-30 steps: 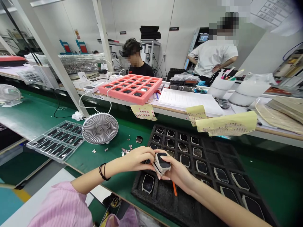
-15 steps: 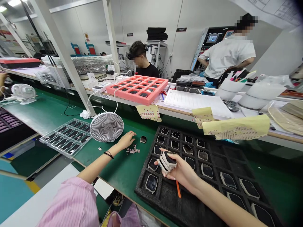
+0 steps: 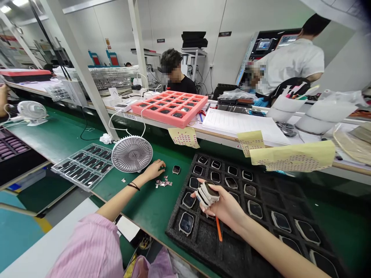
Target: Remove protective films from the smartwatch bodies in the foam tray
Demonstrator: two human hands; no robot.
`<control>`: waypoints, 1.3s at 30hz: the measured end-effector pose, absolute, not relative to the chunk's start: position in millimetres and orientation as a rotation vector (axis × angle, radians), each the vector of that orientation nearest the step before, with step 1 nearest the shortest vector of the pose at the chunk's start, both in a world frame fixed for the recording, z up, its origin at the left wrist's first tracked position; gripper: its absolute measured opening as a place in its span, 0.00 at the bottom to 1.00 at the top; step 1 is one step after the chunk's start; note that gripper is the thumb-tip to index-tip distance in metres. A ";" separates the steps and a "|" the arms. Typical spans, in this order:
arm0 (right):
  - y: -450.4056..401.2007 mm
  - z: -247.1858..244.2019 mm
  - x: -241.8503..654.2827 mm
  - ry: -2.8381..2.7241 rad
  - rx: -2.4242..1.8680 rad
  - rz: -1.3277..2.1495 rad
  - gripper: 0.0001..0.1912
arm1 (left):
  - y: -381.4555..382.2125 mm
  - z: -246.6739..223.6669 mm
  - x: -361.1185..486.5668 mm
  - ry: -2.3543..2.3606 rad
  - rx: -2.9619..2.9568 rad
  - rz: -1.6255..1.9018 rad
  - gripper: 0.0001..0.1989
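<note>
My right hand (image 3: 223,204) is shut on a small stack of smartwatch cases (image 3: 208,195) above the black foam tray (image 3: 208,241). An orange stick (image 3: 219,228) lies under that hand, partly hidden by it. Watch units sit in the tray's square pockets, and a watch unit (image 3: 186,223) sits close below my fingers. My left hand (image 3: 153,170) rests on the green bench mat (image 3: 145,200) with its fingers loosely curled, holding nothing visible. It is nearest a little heap of small metal pieces (image 3: 162,183) and a single watch unit (image 3: 176,169).
A round grey desk fan (image 3: 132,154) stands left of my left hand, beside a transparent tray of dark parts (image 3: 82,166). Across the shelf edge are a pink foam tray (image 3: 171,109) and yellow perforated sheets (image 3: 292,155). Two co-workers (image 3: 176,73) stand beyond the bench.
My left hand has let go of the stack and moved left to the small metal pieces. My right hand keeps the stack. The view has shifted slightly.
</note>
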State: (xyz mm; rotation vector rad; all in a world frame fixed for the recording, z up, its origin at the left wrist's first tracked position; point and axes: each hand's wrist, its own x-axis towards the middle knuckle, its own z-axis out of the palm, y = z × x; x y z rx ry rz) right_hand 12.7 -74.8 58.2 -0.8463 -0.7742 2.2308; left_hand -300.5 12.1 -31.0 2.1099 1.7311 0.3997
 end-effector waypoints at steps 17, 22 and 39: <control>-72.9 61.1 16.5 -0.771 -0.817 2.210 0.25 | 3.7 -12.7 -290.9 1.398 2.121 0.198 0.07; -72.6 60.2 16.3 -0.752 -0.788 2.226 0.27 | -19.4 22.8 -264.9 1.259 2.216 0.487 0.18; -84.7 66.5 10.7 -0.750 -0.732 2.291 0.23 | -73.5 91.5 -183.3 0.453 2.541 1.053 0.06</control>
